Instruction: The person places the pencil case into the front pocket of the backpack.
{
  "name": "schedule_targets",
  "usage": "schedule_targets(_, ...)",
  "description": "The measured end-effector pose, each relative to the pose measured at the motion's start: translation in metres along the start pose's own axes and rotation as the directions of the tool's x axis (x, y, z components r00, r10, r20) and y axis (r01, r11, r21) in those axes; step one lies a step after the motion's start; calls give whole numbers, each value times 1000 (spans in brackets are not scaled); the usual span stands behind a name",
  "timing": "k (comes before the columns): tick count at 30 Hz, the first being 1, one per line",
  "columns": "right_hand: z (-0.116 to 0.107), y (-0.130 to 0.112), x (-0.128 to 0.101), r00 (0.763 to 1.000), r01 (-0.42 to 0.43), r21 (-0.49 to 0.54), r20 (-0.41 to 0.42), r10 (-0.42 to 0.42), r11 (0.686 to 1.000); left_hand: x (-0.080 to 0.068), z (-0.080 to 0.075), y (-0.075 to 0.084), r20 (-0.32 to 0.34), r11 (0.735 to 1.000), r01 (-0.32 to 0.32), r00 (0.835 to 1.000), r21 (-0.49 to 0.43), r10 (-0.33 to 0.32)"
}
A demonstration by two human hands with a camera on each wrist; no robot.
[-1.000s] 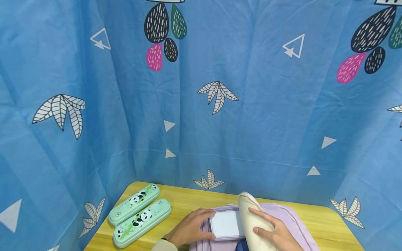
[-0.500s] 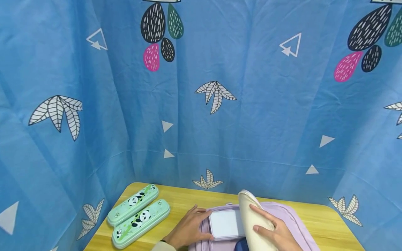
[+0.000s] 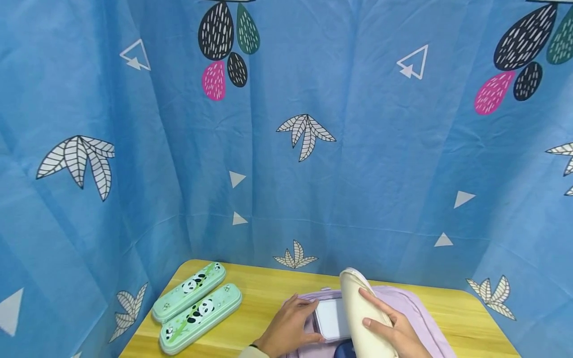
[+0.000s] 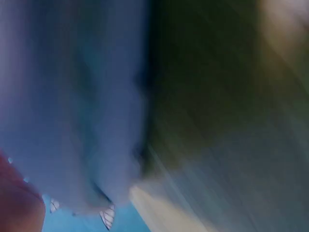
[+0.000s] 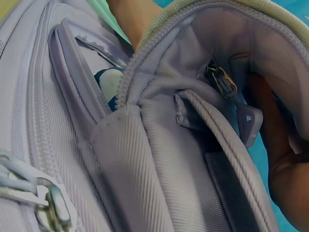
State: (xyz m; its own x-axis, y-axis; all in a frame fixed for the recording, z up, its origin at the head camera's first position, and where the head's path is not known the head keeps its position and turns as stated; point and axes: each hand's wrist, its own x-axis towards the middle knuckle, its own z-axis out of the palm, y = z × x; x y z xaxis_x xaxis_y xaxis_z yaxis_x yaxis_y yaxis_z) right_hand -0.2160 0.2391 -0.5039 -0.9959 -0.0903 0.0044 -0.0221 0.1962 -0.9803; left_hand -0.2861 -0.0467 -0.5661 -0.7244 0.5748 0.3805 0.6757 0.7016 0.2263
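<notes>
**Two hands at an open lilac backpack on a yellow table**

The left hand (image 3: 291, 325) rests on the near left edge of a white flat box (image 3: 332, 318), fingers lightly curled round its rim; the box lies partly inside the open lilac backpack (image 3: 414, 308). The right hand (image 3: 394, 330) holds up the cream flap (image 3: 358, 303) of the bag, fingers spread along its outer face and thumb underneath; the right wrist view shows the flap's zip edge and lilac lining. The left wrist view is too blurred to read. Two green panda pencil cases (image 3: 199, 308) lie side by side, well apart to the left. Bare table (image 3: 264, 288) shows between cases and bag. A blue patterned curtain (image 3: 286, 149) encloses the table's far edge and sides.
</notes>
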Motion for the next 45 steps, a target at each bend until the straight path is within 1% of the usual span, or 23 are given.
schedule_targets(3, 0, 1, 1, 1000, -13, 14, 2, 13, 1000, 3, 2, 8, -35, 1000, -20, 999, 18, 20)
schedule_targets(7, -1, 2, 2, 999, -37, 35, 10, 37, 999, 6, 6, 15, -47, 999, -27, 998, 27, 28)
schedule_targets(12, -1, 3, 2, 999, -33, 64, 36, 31, 997, 12, 5, 19, -37, 997, -50, 998, 61, 52)
schedule_targets(15, 1, 4, 1, 999, -6, 79, 51, 1, 997, 15, 1, 21, -26, 995, -54, 998, 87, 56)
schedule_targets(20, 4, 5, 1, 996, 30, 103, 82, -38, 994, 23, -1, 25, 1, 991, -71, 997, 114, 71)
schedule_targets(25, 5, 5, 1, 997, 17, 88, 73, -23, 996, 28, -1, 26, 42, 991, -92, 995, 101, 88)
schedule_targets(29, 5, 5, 1, 998, 9, 84, 63, -15, 996, 31, -3, 25, 76, 993, -102, 992, 65, 97)
schedule_targets(32, 5, 6, 2, 997, 18, 90, 70, -24, 996, 34, -4, 23, 99, 993, -108, 990, 45, 103)
schedule_targets(34, 5, 6, 2, 997, 27, 91, 68, -33, 995, 35, -4, 22, 115, 993, -108, 988, 50, 102)
schedule_targets(39, 4, 8, 4, 996, 48, 80, 71, -54, 996, 36, -5, 21, 138, 992, -110, 985, 65, 100)
schedule_targets(42, 2, 8, 3, 997, 43, 54, 54, -46, 998, 35, -7, 20, 150, 994, -101, 984, 44, 94)
schedule_targets(45, 0, 7, 3, 999, 33, 21, 31, -33, 999, 33, -9, 18, 142, 996, -91, 986, 10, 89)
